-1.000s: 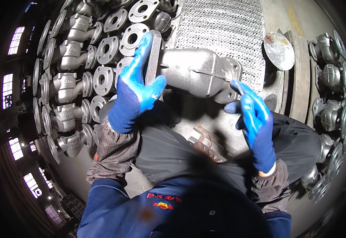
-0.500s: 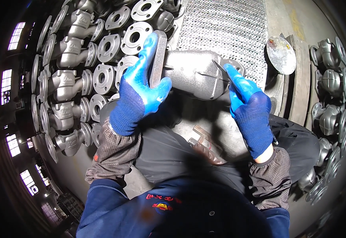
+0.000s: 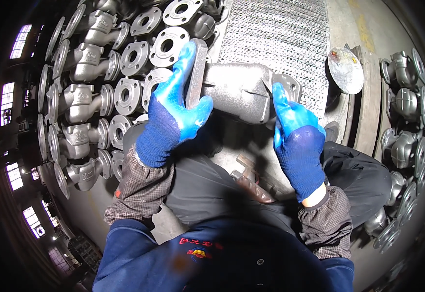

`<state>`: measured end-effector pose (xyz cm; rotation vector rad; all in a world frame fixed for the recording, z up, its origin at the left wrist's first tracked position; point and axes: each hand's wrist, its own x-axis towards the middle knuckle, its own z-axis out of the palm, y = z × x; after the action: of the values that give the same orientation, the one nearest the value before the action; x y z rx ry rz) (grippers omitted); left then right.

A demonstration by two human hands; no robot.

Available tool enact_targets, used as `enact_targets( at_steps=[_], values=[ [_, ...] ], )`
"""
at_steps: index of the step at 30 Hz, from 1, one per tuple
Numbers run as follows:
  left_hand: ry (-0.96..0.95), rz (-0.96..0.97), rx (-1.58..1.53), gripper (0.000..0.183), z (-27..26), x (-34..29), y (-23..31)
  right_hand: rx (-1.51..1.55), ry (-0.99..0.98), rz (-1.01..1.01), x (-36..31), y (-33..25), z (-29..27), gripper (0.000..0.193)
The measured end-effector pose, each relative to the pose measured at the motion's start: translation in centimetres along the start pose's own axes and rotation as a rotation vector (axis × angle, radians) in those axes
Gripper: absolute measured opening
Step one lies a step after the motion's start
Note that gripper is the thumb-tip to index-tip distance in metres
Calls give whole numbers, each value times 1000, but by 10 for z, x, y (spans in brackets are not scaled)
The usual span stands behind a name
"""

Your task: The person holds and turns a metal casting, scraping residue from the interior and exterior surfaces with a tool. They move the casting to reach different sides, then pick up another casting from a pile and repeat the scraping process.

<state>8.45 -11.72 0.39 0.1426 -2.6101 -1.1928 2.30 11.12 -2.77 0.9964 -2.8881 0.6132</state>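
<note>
A grey cast-metal valve body [image 3: 237, 90] lies on its side in front of me, its thick left flange [image 3: 196, 73] seen edge-on. My left hand [image 3: 178, 104], in a blue coated glove, is closed round that flange, with the fingers along its far side and the thumb at the near edge. At the casting's other end is a smaller flange [image 3: 291, 88] with bolt holes. My right hand [image 3: 295, 119], gloved alike, is beside it with the index finger laid along the casting's edge. Its other fingers curl under; whatever they hold is hidden.
Rows of similar flanged valve castings [image 3: 81, 97] stand at the left, more castings [image 3: 405, 104] at the right. Beyond the workpiece is a textured metal plate [image 3: 276, 29]. A round paint-stained disc [image 3: 345, 70] stands to its right, near wooden beams [image 3: 368, 107]. Pieces [image 3: 251, 177] lie between my legs.
My right hand has shifted slightly left and nearer to me along the casting's right end, its index finger now pointing more straight away. My left hand and the valve body have barely moved.
</note>
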Motion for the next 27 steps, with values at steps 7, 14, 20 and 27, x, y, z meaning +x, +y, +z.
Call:
enact_targets(
  at_steps=[7,14,20,27],
  values=[
    [-4,-2,22,75,0,0,3,103,-3,49,5,1,1,56],
    [8,-51,-30,74,2,-1,5,166,51,-7,13,3,-9,55],
    [-8,-28,51,75,0,0,3,190,24,-84,24,12,-14,49],
    [15,-72,-85,76,0,3,-6,1083,277,443,24,43,-12,34]
  ],
)
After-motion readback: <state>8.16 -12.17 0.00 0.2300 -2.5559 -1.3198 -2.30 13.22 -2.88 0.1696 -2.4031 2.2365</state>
